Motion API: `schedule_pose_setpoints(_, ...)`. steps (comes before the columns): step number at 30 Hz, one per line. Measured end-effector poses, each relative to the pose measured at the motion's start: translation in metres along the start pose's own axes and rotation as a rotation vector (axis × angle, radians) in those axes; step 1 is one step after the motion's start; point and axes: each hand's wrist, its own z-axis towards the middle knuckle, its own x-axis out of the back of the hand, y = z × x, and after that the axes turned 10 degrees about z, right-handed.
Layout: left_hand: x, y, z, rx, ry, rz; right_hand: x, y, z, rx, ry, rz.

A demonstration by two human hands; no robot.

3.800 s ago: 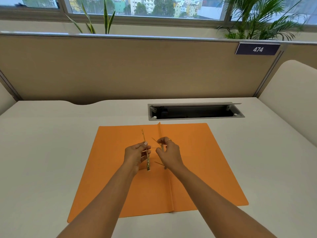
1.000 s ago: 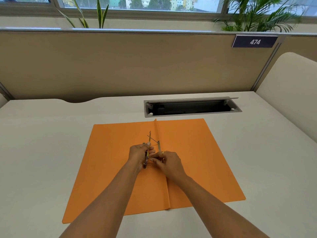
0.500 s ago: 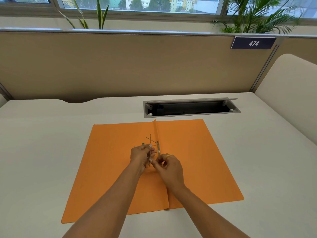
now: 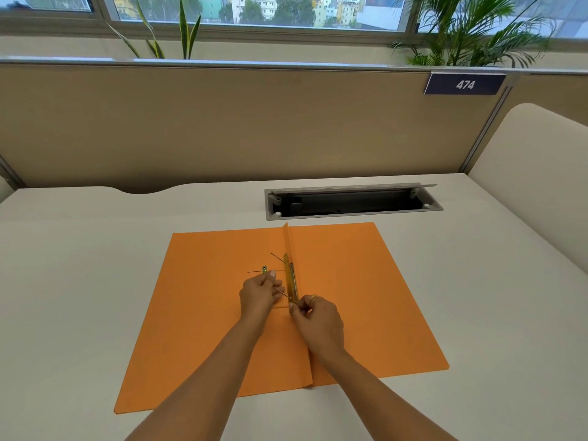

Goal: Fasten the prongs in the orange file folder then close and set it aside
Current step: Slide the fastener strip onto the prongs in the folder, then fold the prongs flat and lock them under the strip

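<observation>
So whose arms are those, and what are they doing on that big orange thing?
Those arms belong to a person wearing a camera on their head, so you see what they see, looking down. An open orange file folder lies flat on a pale desk. Along its middle fold sits a thin metal fastener with wiry prongs sticking up. The left hand pinches a small metal strip. The right hand pinches the fastener's near end. Behind is a dark cable slot.
</observation>
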Motion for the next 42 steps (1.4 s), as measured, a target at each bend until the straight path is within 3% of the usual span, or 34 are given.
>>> schedule_pose_setpoints(5,0.015,-0.013,-0.010,-0.336,0.118,0.296,0.001,0.005,-0.001,-0.047,0.005,-0.004)
schedule_pose_setpoints(9,0.022,-0.027,-0.014,-0.556,0.091,0.609,0.002,0.006,-0.001,-0.055,0.012,0.032)
schedule_pose_setpoints(16,0.027,-0.055,-0.010,-0.593,-0.046,1.030,0.004,0.010,0.000,0.026,0.025,-0.065)
schedule_pose_setpoints(27,0.028,-0.061,-0.022,-0.624,-0.017,1.118,0.016,0.011,0.002,0.038,-0.291,-0.336)
schedule_pose_setpoints(42,0.029,-0.070,-0.051,-0.643,-0.041,1.107,0.034,0.009,-0.008,-0.098,-0.355,-0.378)
